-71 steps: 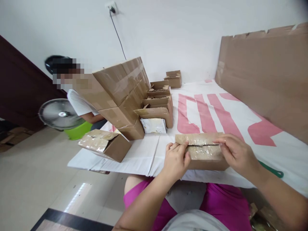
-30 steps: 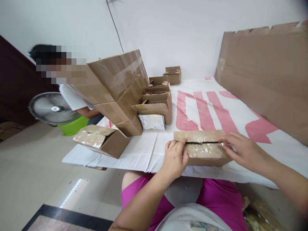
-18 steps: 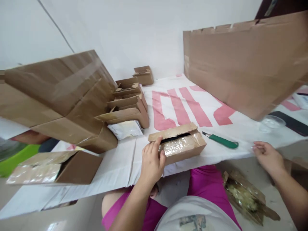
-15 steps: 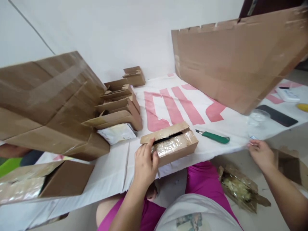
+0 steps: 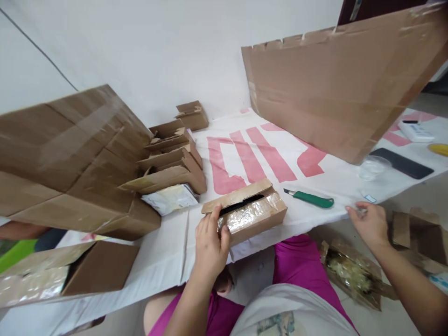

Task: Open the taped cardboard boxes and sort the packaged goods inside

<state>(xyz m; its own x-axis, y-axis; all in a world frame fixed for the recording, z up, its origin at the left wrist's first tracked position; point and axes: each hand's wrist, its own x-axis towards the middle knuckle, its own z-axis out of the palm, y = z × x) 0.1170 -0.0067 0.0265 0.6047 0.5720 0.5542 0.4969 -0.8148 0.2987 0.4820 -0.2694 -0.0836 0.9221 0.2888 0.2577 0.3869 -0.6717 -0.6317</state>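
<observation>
My left hand [image 5: 212, 240] grips the left end of a small cardboard box [image 5: 259, 221], fingers on top and thumb on the front side. The box has shiny clear tape on top, and a dark slit shows beside its slightly raised flap. My right hand [image 5: 371, 226] is over the table's front edge, thumb and fingers apart, with nothing I can make out in them. Close by lies a small blue-and-white label [image 5: 370, 199]. A green utility knife [image 5: 313, 199] with its blade out rests between the box and my right hand.
Opened cardboard boxes [image 5: 171, 158] stand in a row at the left by a large cardboard panel [image 5: 70, 154]. Another panel [image 5: 315, 88] stands at the right. A clear cup [image 5: 374, 168] and black phone-like slab [image 5: 402, 162] lie right. Open boxes [image 5: 353, 273] sit on the floor.
My right hand has moved left along the table edge, and its fingers have spread from a pinch. My left hand stays on the box. The view has shifted slightly.
</observation>
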